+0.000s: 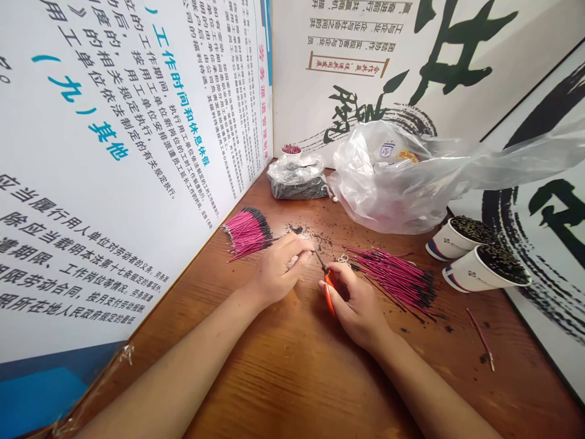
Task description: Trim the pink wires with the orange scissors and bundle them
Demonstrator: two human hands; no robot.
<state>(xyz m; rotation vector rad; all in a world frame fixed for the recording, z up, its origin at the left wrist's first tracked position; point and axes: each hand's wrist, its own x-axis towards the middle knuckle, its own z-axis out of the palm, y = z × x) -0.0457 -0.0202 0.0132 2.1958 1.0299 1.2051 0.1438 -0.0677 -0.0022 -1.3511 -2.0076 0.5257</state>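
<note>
My right hand [354, 299] is closed round the orange handles of a small tool [329, 289], whose thin dark tip points up and left. Just left of it, my left hand [283, 265] pinches with thumb and forefinger near that tip; what it holds is too small to make out. Beyond my left hand lies a bundle of magenta sticks with black ends [247, 231]. A looser pile of magenta sticks with black ends [397, 277] lies right of my right hand. Dark crumbs are scattered on the wooden table [274, 366] beyond my hands.
Two paper cups of dark bits [461, 271] stand at the right. A large clear plastic bag [388, 189] lies at the back, beside a smaller bag of dark material [299, 183] and a cup with red tips [291, 149]. One stick [479, 338] lies alone at right. Printed panels surround the table.
</note>
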